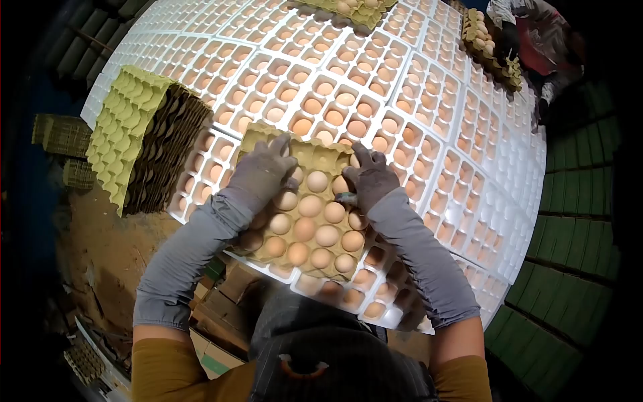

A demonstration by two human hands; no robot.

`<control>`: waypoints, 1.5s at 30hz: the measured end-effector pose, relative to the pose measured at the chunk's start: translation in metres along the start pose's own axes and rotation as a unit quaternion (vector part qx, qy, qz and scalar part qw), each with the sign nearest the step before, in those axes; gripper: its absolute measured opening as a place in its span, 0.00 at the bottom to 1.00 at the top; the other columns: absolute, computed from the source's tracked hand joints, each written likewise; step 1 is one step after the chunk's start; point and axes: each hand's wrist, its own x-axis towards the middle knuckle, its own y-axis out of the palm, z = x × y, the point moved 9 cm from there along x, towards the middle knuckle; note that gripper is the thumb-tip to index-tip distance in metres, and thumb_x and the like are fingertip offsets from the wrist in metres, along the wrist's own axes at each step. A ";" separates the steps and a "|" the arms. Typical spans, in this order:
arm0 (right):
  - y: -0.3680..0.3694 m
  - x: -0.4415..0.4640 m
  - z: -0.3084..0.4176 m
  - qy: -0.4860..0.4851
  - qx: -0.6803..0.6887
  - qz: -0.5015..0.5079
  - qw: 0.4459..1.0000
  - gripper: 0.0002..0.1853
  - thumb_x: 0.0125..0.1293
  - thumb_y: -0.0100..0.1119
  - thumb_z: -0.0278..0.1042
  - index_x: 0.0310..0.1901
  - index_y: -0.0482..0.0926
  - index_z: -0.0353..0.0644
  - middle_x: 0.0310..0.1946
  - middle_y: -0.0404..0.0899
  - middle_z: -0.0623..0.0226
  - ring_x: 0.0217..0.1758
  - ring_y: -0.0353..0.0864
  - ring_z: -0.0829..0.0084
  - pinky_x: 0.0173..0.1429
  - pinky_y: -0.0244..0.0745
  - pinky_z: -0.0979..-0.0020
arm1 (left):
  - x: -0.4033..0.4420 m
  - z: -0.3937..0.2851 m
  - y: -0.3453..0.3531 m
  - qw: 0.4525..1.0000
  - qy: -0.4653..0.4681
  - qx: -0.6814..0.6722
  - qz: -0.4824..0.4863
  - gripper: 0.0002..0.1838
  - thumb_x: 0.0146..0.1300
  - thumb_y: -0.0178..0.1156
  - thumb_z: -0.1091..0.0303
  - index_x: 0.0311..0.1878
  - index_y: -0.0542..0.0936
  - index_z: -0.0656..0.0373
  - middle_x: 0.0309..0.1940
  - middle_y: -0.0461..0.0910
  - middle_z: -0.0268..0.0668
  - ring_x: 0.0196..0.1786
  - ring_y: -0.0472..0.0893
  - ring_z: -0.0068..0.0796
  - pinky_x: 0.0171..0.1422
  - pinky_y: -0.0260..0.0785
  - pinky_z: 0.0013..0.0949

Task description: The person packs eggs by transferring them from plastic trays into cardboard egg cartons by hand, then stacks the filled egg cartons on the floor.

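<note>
A pulp egg tray (321, 159) lies before me on top of white egg trays, its near rows filled with eggs (310, 206) and several cups at the far side bare. My left hand (264, 171), in a grey glove, reaches over its left side with the fingers curled around eggs. On the other side my right hand (372, 177), gloved as well, has fingers and thumb closed about eggs at the tray's right edge. The fingers partly cover these eggs, so how many each hand holds is hidden.
White plastic trays (388, 100) of eggs spread over the wide surface. A stack of pulp trays (127, 134) stands at the left, another tray with eggs (365, 13) at the far edge. A co-worker (542, 40) stands far right beside egg-filled trays (479, 40).
</note>
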 end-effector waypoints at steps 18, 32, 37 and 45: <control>0.062 -0.265 -0.095 0.091 0.815 -0.087 0.566 0.24 0.81 0.44 0.45 0.68 0.69 0.37 0.54 0.79 0.66 0.51 0.76 0.79 0.58 0.73 0.74 | 0.059 -0.220 0.044 0.828 -0.038 -0.545 0.126 0.26 0.74 0.56 0.52 0.61 0.78 0.65 0.52 0.80 0.39 0.44 0.81 0.27 0.47 0.74 0.32; 0.026 -0.355 -0.382 0.253 0.132 -0.441 0.851 0.26 0.52 0.76 0.46 0.53 0.80 0.52 0.63 0.67 0.53 0.59 0.75 0.48 0.57 0.79 0.55 | 0.173 -0.476 0.104 0.957 0.147 -0.236 -0.087 0.18 0.67 0.63 0.62 0.60 0.79 0.49 0.57 0.77 0.41 0.46 0.85 0.43 0.52 0.79 0.41; 0.047 -0.306 -0.425 0.243 0.071 -0.326 0.911 0.23 0.64 0.64 0.45 0.61 0.74 0.59 0.65 0.67 0.55 0.57 0.80 0.53 0.55 0.81 0.57 | 0.207 -0.500 0.125 0.986 0.092 -0.138 -0.016 0.19 0.69 0.61 0.60 0.61 0.78 0.51 0.56 0.79 0.39 0.51 0.84 0.42 0.56 0.78 0.40; 0.018 -0.305 -0.469 0.174 0.154 -0.480 0.846 0.21 0.64 0.65 0.39 0.59 0.79 0.57 0.45 0.78 0.63 0.45 0.81 0.59 0.51 0.77 0.58 | 0.264 -0.493 0.133 0.930 0.151 -0.263 -0.207 0.24 0.67 0.58 0.72 0.67 0.74 0.53 0.63 0.74 0.47 0.65 0.72 0.50 0.70 0.66 0.44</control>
